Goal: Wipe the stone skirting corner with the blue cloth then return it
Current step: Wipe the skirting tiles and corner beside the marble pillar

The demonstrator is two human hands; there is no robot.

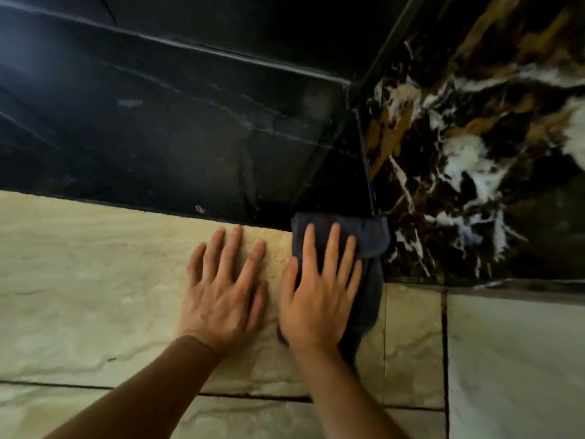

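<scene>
The blue cloth [364, 236] lies bunched on the pale floor, pushed into the corner where the dark stone skirting [221, 160] meets the veined marble panel [474, 147]. My right hand [319, 289] lies flat on top of the cloth with fingers spread, pressing it down; part of the cloth trails out to the right of my wrist. My left hand [224, 286] rests flat on the bare floor tile just left of the cloth, fingers apart, fingertips near the skirting's bottom edge, holding nothing.
Cream stone floor tiles [79, 280] with dark grout lines spread around me. A lighter tile [512, 359] lies at the right beyond a grout joint. The black wall rises above the skirting, and the marble panel forms the right wall.
</scene>
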